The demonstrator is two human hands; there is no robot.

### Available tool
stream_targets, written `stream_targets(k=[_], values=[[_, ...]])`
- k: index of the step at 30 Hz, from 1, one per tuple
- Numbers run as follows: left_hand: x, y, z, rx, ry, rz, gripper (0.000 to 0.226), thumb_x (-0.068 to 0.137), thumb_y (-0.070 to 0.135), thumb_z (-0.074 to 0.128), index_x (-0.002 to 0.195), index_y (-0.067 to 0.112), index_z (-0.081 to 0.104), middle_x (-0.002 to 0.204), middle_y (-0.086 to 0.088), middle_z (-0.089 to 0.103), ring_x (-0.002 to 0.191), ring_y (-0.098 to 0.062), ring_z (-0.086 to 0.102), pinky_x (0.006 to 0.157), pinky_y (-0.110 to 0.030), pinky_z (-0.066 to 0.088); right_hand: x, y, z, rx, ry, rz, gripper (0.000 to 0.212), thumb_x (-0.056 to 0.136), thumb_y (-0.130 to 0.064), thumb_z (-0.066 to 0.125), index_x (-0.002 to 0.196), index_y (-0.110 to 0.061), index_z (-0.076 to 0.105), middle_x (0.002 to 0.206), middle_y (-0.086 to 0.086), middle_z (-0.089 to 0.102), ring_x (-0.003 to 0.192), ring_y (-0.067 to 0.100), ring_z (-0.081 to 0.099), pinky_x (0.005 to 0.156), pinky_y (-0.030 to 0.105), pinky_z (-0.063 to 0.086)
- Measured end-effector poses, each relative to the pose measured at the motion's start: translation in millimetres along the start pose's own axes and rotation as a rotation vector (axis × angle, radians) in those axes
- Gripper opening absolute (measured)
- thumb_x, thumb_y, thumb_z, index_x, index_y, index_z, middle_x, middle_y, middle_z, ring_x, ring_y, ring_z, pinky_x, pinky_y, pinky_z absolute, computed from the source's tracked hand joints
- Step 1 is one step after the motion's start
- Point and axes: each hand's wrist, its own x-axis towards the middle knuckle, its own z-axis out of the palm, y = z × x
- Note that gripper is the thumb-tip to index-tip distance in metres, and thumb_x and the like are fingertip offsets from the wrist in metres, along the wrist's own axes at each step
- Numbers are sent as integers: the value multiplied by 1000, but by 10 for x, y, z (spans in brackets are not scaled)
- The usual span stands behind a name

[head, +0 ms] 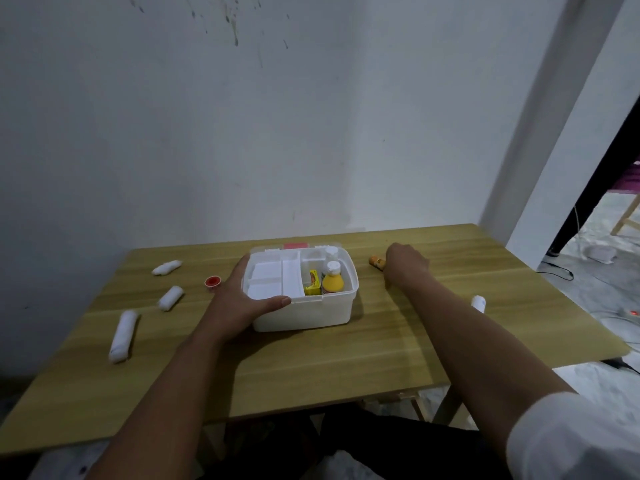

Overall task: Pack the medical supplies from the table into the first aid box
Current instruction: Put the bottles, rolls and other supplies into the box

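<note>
**Box steadied, right hand at the tube**

The left hand [239,299] clasps the open box [301,306] at its left wall, mid-table [346,375]. The right hand [403,263] covers an orange tube [376,262]; its grasp can't be made out. Three gauze rolls [124,336] and a red cap [212,281] lie left, another roll [478,303] right.

1. The scene is dim and flat, with a bluish-grey cast on the wall [242,116].
2. Brighter light shows at the right, past the doorway [609,237].
3. Soft shadows lie on the surface [346,375] beneath the forearms and beside the first aid box [304,317].
4. Wide-angle distortion bends the surface's edges and the door frame.
5. Detail is soft throughout; the white sleeve [571,441] at the lower right corner is blurred.
</note>
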Motion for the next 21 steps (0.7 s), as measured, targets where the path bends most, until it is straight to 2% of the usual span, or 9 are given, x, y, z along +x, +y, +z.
stream_targets(k=[2, 5, 7, 10, 12, 15, 17, 21], values=[[5, -10, 0, 10, -1, -15, 123, 51, 73, 91, 154, 50, 28, 148, 17, 50, 133, -14, 50, 103, -49, 52, 62, -20, -127, 115, 25, -16, 30, 87, -37, 77, 88, -9, 66, 89, 7, 71, 79, 26, 64, 69, 34, 52], [-2, -4, 10, 12, 3, -15, 127, 49, 75, 90, 156, 49, 26, 151, 14, 47, 134, -17, 48, 103, -49, 51, 76, -144, -537, 299, 88, -106, 33, 74, -32, 91, 92, -8, 78, 88, 6, 76, 84, 21, 67, 74, 30, 53], [-8, 1, 19, -1, 1, -22, 130, 48, 75, 89, 157, 46, 24, 153, 12, 45, 134, -18, 47, 103, -48, 51, -29, -282, -896, 433, 119, -202, 33, 72, -29, 91, 96, -10, 80, 83, 1, 74, 81, 19, 69, 74, 30, 55], [-4, -3, 14, 3, -3, -22, 131, 47, 76, 89, 157, 46, 24, 153, 10, 45, 134, -19, 47, 103, -48, 51, -279, -534, -1319, 558, -9, -412, 32, 78, -24, 87, 104, -8, 78, 86, 6, 78, 78, 19, 76, 72, 34, 64], [6, -7, 9, 15, -11, -28, 131, 47, 78, 88, 157, 47, 24, 154, 9, 45, 134, -20, 47, 102, -48, 52, -448, -742, -1407, 459, -112, -557, 30, 82, -23, 84, 108, -8, 77, 93, 5, 78, 80, 14, 76, 72, 30, 64], [2, 7, 17, 5, -16, -22, 129, 49, 74, 88, 157, 47, 24, 155, 9, 44, 135, -20, 46, 99, -44, 52, -633, -1056, -1273, 114, -166, -699, 30, 78, -31, 87, 103, -16, 80, 92, -5, 77, 84, 11, 72, 76, 25, 58], [-5, 25, 23, -5, -22, -11, 130, 48, 76, 88, 157, 47, 24, 155, 8, 44, 135, -20, 45, 100, -45, 51, -675, -1190, -1078, -60, -185, -706, 28, 79, -27, 87, 104, -14, 81, 95, -2, 76, 88, 15, 70, 82, 29, 58], [-6, 43, 26, -18, -24, -22, 131, 45, 76, 87, 156, 46, 23, 155, 7, 43, 134, -20, 45, 102, -48, 50, -736, -1295, -799, -212, -214, -668, 23, 82, -18, 83, 103, -11, 75, 94, 2, 71, 89, 20, 68, 86, 38, 60]])
